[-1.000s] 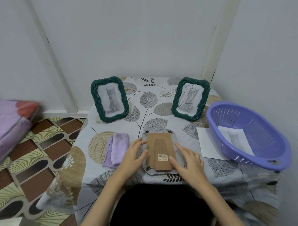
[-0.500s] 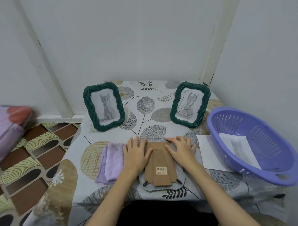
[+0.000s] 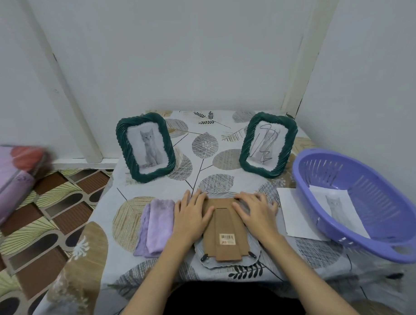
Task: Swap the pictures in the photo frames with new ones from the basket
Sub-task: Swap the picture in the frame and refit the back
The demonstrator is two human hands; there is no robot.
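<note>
A photo frame (image 3: 226, 239) lies face down at the table's front middle, its brown cardboard back and stand facing up. My left hand (image 3: 191, 218) rests flat on its upper left part, fingers straight. My right hand (image 3: 256, 210) presses its upper right part, fingers spread. Two green frames stand at the back: the left frame (image 3: 145, 147) shows a grey kitten, the right frame (image 3: 268, 144) a scribbled picture. A purple basket (image 3: 403, 249) at the right holds a kitten picture (image 3: 338, 207).
A folded lilac cloth (image 3: 155, 227) lies left of my left hand. A white sheet (image 3: 296, 215) lies between the face-down frame and the basket. The leaf-patterned tablecloth (image 3: 133, 219) covers a small table set in a wall corner. Folded bedding (image 3: 12, 176) sits far left.
Both hands slid from the frame's lower sides up to its top corners. The camera tilted, so the table sits lower in view.
</note>
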